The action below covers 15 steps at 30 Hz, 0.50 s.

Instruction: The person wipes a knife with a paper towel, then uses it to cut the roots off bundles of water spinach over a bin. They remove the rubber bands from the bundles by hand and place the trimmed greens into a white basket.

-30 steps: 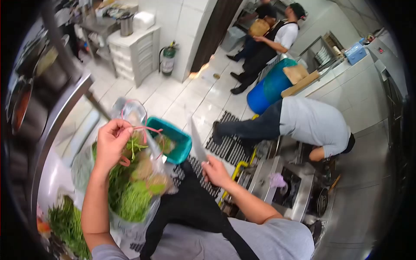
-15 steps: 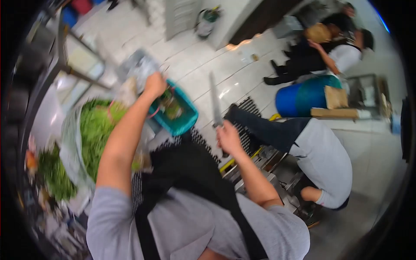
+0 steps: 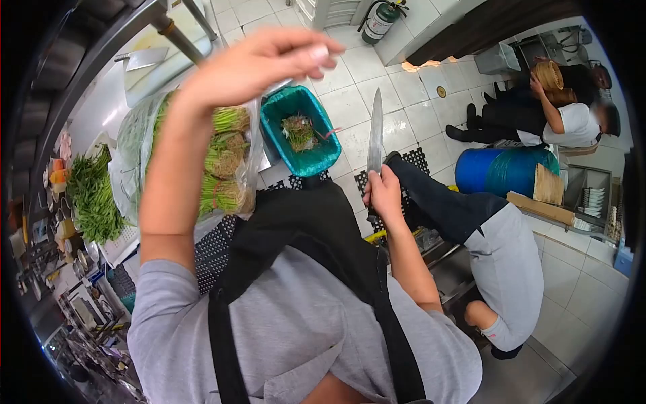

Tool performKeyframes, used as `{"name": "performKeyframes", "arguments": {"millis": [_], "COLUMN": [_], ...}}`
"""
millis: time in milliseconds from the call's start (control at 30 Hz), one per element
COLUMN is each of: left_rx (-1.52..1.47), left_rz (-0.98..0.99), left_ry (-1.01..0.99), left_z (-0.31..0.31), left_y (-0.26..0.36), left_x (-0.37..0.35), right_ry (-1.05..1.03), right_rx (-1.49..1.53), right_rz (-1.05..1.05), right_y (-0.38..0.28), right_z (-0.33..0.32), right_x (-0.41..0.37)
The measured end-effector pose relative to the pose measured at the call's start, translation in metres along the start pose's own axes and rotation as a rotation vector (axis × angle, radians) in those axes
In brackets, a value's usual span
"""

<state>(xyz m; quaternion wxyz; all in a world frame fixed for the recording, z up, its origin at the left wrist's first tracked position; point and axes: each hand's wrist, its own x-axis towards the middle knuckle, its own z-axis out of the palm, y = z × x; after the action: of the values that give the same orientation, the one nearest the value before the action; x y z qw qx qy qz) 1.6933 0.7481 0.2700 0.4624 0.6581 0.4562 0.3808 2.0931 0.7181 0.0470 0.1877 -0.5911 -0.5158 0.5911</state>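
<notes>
My left hand [image 3: 269, 64] is raised above the greens and the bin, its fingers stretched out loosely with nothing visible between them; it is slightly blurred. A knife [image 3: 376, 131] points away from me, its handle wrapped by the fingers of my right hand [image 3: 385, 193]. Between my hands stands a bin [image 3: 328, 156] lined with teal plastic, with cut roots and stems inside. A thin pink band [image 3: 333, 132] shows over its right side. At the left, bundled green stems [image 3: 221, 161] with roots lie in a clear plastic bag [image 3: 128, 172].
Loose leafy greens [image 3: 94, 195] and a cleaver [image 3: 145, 59] are at the left. A co-worker in grey [image 3: 508, 262] bends over close on my right. Two people stand farther back near a blue barrel [image 3: 478, 168]. A fire extinguisher [image 3: 380, 23] stands by the wall.
My left hand has risen away from the bin and its fingers have opened. The stem bundles and bin contents are more exposed. The knife remains in my right hand; the whole view has shifted.
</notes>
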Motion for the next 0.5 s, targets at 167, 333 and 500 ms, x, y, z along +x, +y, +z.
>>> {"name": "performKeyframes", "arguments": {"millis": [167, 333, 500], "left_rx": [0.272, 0.245, 0.268], "left_rz": [0.369, 0.355, 0.361], "left_ry": [0.703, 0.81, 0.907], "left_z": [0.024, 0.035, 0.032], "left_y": [0.142, 0.136, 0.131], "left_x": [-0.108, -0.174, -0.226], "right_ry": [0.019, -0.031, -0.075], "right_rx": [0.012, 0.006, -0.041], "right_rz": [-0.026, -0.086, -0.129], "right_y": [-0.011, -0.029, -0.029], "right_z": [0.028, 0.065, 0.092], "right_x": [-0.001, -0.015, -0.03]}}
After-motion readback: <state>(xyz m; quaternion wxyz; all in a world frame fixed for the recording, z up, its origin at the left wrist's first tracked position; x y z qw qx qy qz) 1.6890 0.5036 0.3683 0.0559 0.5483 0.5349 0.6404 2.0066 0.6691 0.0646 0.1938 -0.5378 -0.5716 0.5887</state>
